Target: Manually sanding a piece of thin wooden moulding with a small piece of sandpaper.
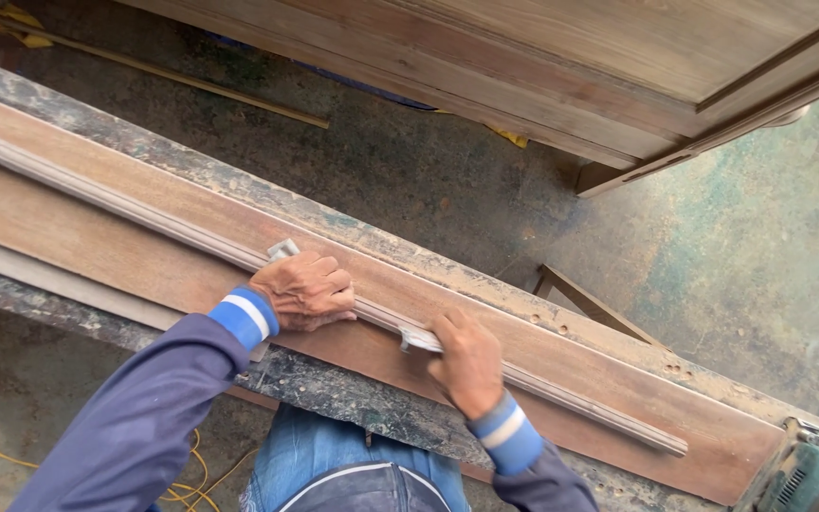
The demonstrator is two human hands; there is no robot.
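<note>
Two hands on one moulded strip

I see my left hand (303, 289) and right hand (468, 360) each closed on one sandpaper piece (283, 249), pressing one moulding (144, 214) running 10 to 4 o'clock along one board (68, 237).

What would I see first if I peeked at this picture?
First, two hands pressed on a long reddish plank that runs slantwise across the picture. The left hand and the right hand each hold a bit of pale sandpaper against a thin moulding strip on it. A green power tool sits in the bottom right corner.
</note>
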